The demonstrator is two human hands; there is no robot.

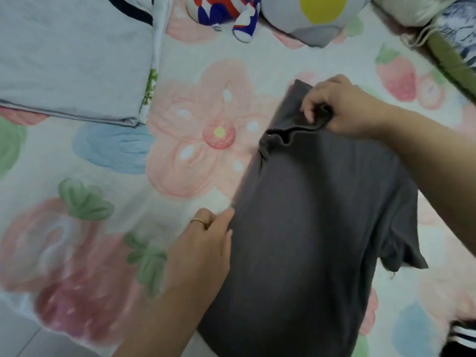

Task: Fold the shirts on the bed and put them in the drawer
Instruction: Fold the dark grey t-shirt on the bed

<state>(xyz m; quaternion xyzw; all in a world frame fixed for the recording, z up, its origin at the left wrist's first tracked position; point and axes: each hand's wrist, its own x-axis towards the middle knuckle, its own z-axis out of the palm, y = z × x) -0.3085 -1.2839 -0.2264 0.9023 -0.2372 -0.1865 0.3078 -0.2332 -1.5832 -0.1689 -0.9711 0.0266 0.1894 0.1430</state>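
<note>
Bed: a sheet [195,140] printed with pink flowers and strawberries fills the view; a strip of grey floor [15,338] shows at 7 o'clock.
Left hand [206,243]: nearest, at 6 o'clock, set against the left edge of the dark grey shirt [309,228]. Its fingertips are lost in blur at the cloth, so I cannot tell whether the grip pinches the edge or only rests there.
Task's thing: the dark grey shirt lies flat on the bed from 5 o'clock up to the centre, one sleeve [401,240] splayed out at 4 o'clock.
Right hand [345,104]: at 2 o'clock, its grip pinching a bunched ridge of cloth at the shirt's far end.
Step in hand: probably folding this shirt lengthwise.
Doing it well: I would keep the left edge pinned, pull the far end taut to flatten the ridge, then bring the loose sleeve in so the sides run straight.
Risk: the bunched far end may crease into the fold if it is not smoothed first.
Near clutter: a dark striped cloth [463,336] at 5 o'clock, just beside the shirt's lower right.
Done pile: a pale folded shirt [72,60] at 10 o'clock, well apart.
Far clutter: a plush toy [226,11] and a grey cushion [309,24] at 12 o'clock, a green strap [450,60] at 2 o'clock.
Drawer: not in view.
</note>
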